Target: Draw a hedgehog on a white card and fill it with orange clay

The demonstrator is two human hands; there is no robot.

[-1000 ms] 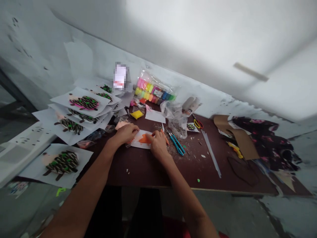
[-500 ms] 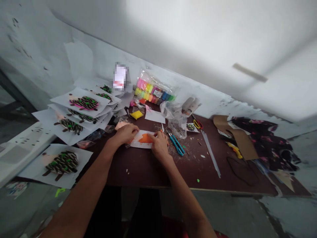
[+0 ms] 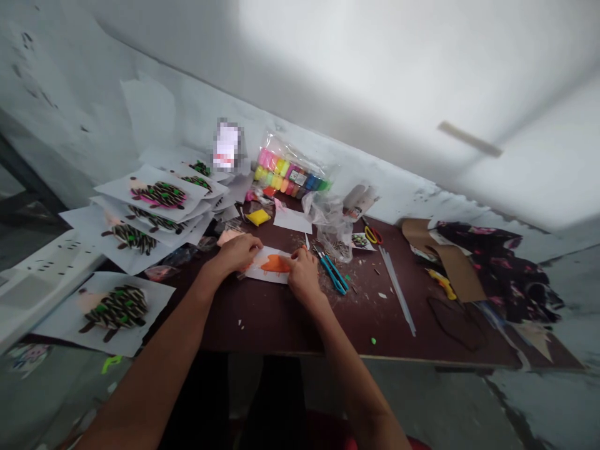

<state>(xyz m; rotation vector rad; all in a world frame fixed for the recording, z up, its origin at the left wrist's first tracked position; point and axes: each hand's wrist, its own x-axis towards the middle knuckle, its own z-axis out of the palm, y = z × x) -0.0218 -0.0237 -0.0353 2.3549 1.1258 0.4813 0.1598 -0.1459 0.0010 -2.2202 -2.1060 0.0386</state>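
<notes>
A small white sheet of paper (image 3: 255, 271) lies on the dark brown table, with a flat orange clay shape (image 3: 275, 264) on it. My left hand (image 3: 240, 251) is at the sheet's left edge, its fingers bent and closed on the paper there. From the right, my right hand (image 3: 304, 274) presses its closed fingers onto the right end of the orange clay. These fingers cover that end and part of the sheet. Just right of my right hand lie turquoise-handled tweezers or snips (image 3: 334, 273). A yellow packet (image 3: 257, 217) sits beyond the sheet.
Paper sheets with hedgehog pictures (image 3: 159, 194) are stacked at left; another hedgehog sheet (image 3: 112, 309) lies nearer. Behind are a bag of colored clay (image 3: 293, 172) and a crumpled plastic bag (image 3: 328, 215). Scissors (image 3: 374, 235), clear sticks (image 3: 397, 292) and a yellow glue gun (image 3: 442, 284) lie right.
The white sheet with the orange clay has turned and shifted slightly toward me. Both hands stay almost in place, and the view has moved a little.
</notes>
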